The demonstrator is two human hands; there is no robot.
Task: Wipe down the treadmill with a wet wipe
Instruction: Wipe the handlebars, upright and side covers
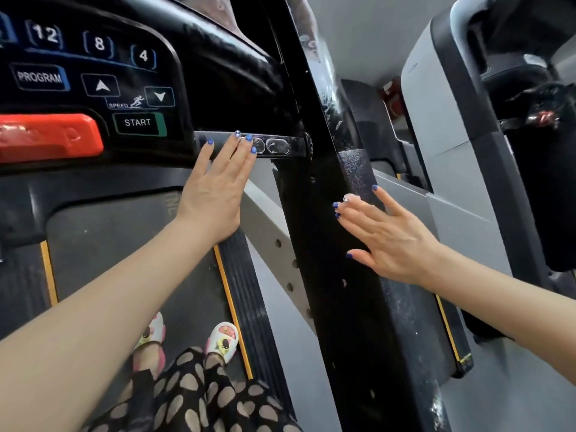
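On a treadmill (131, 260) in a gym, a person stands on the running belt (103, 275) in patterned slippers (223, 341), both arms stretched toward the machine's right side. The left hand (215, 188) lies flat, fingers (246, 151) released and spread, tips touching the short sensor bar (277, 146) just beside the START button (137, 122). The right hand (386, 235) is also spread and holds nothing, its fingertips at the black upright post (352, 244). No wet wipe shows in either hand or anywhere in view, so where it lies cannot be told. The post carries pale streaks and specks that could be moisture or dust; which is unclear. By this evidence, wiping is not under way now, and the console (93, 73), the red safety key (46, 132) and the side rail (246, 300) may yet need attention.
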